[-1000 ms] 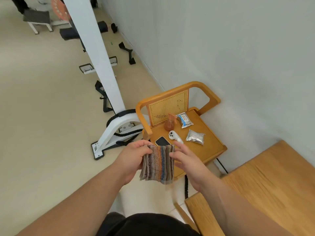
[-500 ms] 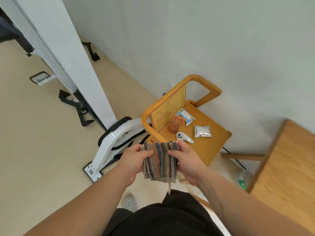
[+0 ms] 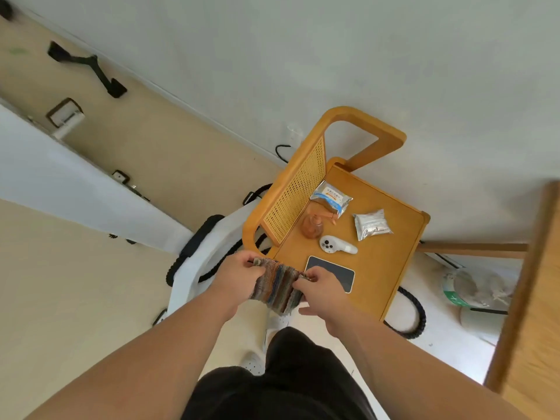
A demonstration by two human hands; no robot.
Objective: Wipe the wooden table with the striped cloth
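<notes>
The striped cloth (image 3: 277, 284) hangs folded between the left hand (image 3: 238, 277) and right hand (image 3: 322, 291), each pinching a top corner, probably to square it into a pad for wiping. It is in the air over a wooden chair (image 3: 363, 237) holding a phone (image 3: 335, 272), controller (image 3: 336, 245) and packets. The wooden worktop (image 3: 536, 313) waits far right, against the pale wall.

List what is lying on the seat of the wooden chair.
On the chair seat: a blue-and-white packet, a silver packet, an amber bottle, a white controller and a phone. The right hand and striped cloth cover the phone's near corner.
</notes>
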